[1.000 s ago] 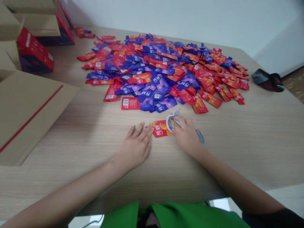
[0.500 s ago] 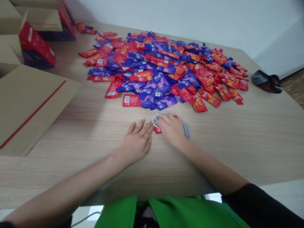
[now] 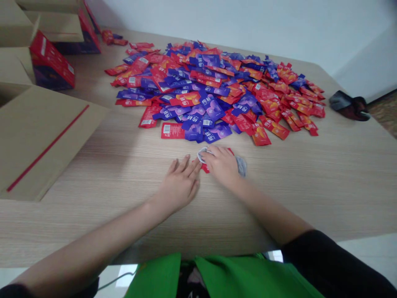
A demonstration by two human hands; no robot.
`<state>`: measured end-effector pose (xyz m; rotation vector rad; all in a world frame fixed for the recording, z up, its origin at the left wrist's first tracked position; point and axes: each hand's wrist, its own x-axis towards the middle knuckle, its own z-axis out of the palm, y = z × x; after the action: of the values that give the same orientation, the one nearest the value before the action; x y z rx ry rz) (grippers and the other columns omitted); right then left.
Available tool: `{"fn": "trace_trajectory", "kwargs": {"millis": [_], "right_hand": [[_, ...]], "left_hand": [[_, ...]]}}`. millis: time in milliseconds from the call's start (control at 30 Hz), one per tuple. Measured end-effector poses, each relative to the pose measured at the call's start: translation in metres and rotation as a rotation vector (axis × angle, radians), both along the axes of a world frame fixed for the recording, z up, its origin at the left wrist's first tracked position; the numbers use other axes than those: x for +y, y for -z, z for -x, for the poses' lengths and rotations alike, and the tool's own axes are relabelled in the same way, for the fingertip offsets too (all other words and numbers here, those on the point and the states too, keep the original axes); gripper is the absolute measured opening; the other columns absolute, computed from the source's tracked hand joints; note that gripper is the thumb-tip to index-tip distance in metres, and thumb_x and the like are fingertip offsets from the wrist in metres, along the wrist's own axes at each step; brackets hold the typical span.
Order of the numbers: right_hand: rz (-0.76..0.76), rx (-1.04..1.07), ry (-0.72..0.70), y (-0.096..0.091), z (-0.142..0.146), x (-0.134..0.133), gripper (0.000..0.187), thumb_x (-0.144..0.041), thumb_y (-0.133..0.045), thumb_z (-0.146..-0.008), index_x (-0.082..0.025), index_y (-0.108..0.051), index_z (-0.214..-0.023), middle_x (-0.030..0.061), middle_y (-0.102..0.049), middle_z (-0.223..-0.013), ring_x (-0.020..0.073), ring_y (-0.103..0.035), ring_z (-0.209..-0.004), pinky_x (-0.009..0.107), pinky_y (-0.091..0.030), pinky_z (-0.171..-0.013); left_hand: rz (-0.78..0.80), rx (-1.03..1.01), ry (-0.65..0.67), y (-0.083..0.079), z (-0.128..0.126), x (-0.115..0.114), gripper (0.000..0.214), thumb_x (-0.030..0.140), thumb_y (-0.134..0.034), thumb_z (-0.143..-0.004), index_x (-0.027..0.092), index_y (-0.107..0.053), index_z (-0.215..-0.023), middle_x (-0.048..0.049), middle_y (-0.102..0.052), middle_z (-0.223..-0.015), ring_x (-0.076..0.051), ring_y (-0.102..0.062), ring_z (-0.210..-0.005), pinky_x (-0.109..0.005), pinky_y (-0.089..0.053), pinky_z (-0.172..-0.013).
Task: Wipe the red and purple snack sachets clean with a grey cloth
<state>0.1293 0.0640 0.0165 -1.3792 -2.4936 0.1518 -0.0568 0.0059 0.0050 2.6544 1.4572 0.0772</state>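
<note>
My right hand (image 3: 223, 166) is closed over a grey cloth (image 3: 241, 166) with a pale edge, pressing it onto a red sachet (image 3: 205, 168) that lies flat on the table. Most of the sachet is hidden under the hand and cloth. My left hand (image 3: 179, 184) rests flat on the tabletop with fingers spread, its fingertips at the left end of that sachet. Just beyond both hands lies a large heap of red and purple sachets (image 3: 211, 107), piled on one another with their printed sides at many angles.
Open cardboard boxes stand on the left; the nearest has a wide flap (image 3: 56, 140) with a red stripe reaching over the table (image 3: 124, 165). Behind it is a red and purple box (image 3: 51, 62). A dark, shiny object (image 3: 349, 105) lies at the right edge. A wall runs behind.
My right hand and the cloth have shifted slightly up and to the left over the red sachet. My left hand has stayed almost still. The view has moved a little.
</note>
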Motion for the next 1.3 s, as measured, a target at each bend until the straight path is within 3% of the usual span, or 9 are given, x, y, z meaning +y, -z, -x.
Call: {"fn": "trace_trajectory", "kwargs": {"millis": [67,300,467,600,733,867,1033,1133,1300], "right_hand": [[-0.018,-0.067,0.031,0.007,-0.005,0.003,0.027,-0.025,-0.048,-0.097,-0.024,-0.073,-0.108,0.0079,-0.068,-0.109,0.0247,-0.058,-0.096,0.038,-0.044,-0.083],[-0.012,0.043,0.287,0.018,-0.084,0.013,0.032,-0.022,-0.046,-0.094,-0.019,-0.074,-0.11,0.011,-0.063,-0.101,0.0243,-0.059,-0.092,0.038,-0.047,-0.082],[-0.062,0.176,0.107,0.008,-0.036,-0.004,0.036,-0.019,-0.041,-0.096,-0.019,-0.067,-0.121,0.0125,-0.06,-0.112,0.0254,-0.056,-0.102,0.039,-0.046,-0.088],[-0.06,-0.002,-0.097,0.017,-0.001,-0.017,0.035,-0.023,-0.043,-0.098,-0.022,-0.064,-0.126,0.0117,-0.061,-0.12,0.0272,-0.052,-0.1,0.042,-0.044,-0.085],[-0.066,-0.077,0.023,0.031,-0.037,-0.012,0.041,-0.017,-0.04,-0.096,-0.019,-0.06,-0.131,0.0148,-0.057,-0.125,0.0288,-0.05,-0.102,0.045,-0.045,-0.087],[-0.037,0.008,0.053,0.025,-0.079,0.0,0.044,-0.012,-0.04,-0.092,-0.017,-0.061,-0.13,0.0162,-0.054,-0.122,0.0294,-0.051,-0.109,0.046,-0.047,-0.092],[-0.026,0.194,-0.014,0.004,-0.043,-0.005,0.04,-0.014,-0.038,-0.094,-0.018,-0.063,-0.126,0.0141,-0.057,-0.115,0.0261,-0.055,-0.107,0.042,-0.048,-0.093],[-0.006,0.144,-0.136,0.01,-0.023,-0.014,0.039,-0.013,-0.04,-0.094,-0.02,-0.065,-0.122,0.013,-0.061,-0.117,0.0259,-0.055,-0.105,0.042,-0.048,-0.092],[-0.008,0.083,-0.001,0.028,-0.081,-0.001,0.038,-0.01,-0.043,-0.089,-0.018,-0.07,-0.115,0.0135,-0.062,-0.11,0.026,-0.058,-0.102,0.042,-0.049,-0.091]], "left_hand": [[0.002,-0.001,-0.005,-0.001,0.0,0.001,0.055,0.03,-0.036,-0.097,0.015,-0.039,-0.15,-0.0061,-0.034,-0.157,-0.034,-0.031,-0.144,-0.058,-0.03,-0.114],[0.05,0.013,0.001,-0.008,-0.002,0.007,0.054,0.026,-0.036,-0.095,0.014,-0.043,-0.147,-0.0053,-0.037,-0.156,-0.036,-0.034,-0.143,-0.057,-0.033,-0.112],[0.03,0.0,-0.006,-0.006,-0.004,0.005,0.052,0.027,-0.037,-0.096,0.014,-0.045,-0.146,-0.0084,-0.04,-0.154,-0.036,-0.034,-0.143,-0.058,-0.033,-0.112],[0.015,-0.002,-0.006,-0.006,-0.004,0.004,0.048,0.026,-0.039,-0.095,0.012,-0.053,-0.138,-0.0125,-0.052,-0.146,-0.035,-0.035,-0.143,-0.057,-0.033,-0.112],[0.013,0.006,0.001,-0.007,-0.003,0.006,0.055,0.022,-0.041,-0.091,0.015,-0.045,-0.146,-0.0076,-0.04,-0.154,-0.036,-0.036,-0.142,-0.059,-0.036,-0.109],[0.026,0.019,0.004,-0.007,-0.002,0.007,0.057,0.022,-0.042,-0.089,0.016,-0.045,-0.146,-0.0068,-0.038,-0.155,-0.036,-0.036,-0.142,-0.059,-0.036,-0.108],[0.019,0.025,0.001,-0.007,-0.004,0.006,0.056,0.022,-0.041,-0.091,0.015,-0.044,-0.147,-0.0079,-0.036,-0.156,-0.037,-0.034,-0.142,-0.06,-0.035,-0.109],[0.02,0.033,-0.006,-0.006,-0.005,0.006,0.056,0.023,-0.04,-0.092,0.015,-0.043,-0.147,-0.0082,-0.036,-0.156,-0.037,-0.033,-0.143,-0.059,-0.034,-0.11],[0.039,0.043,-0.002,-0.007,-0.004,0.007,0.057,0.023,-0.038,-0.092,0.015,-0.042,-0.148,-0.0056,-0.035,-0.157,-0.036,-0.034,-0.142,-0.059,-0.035,-0.109]]}}
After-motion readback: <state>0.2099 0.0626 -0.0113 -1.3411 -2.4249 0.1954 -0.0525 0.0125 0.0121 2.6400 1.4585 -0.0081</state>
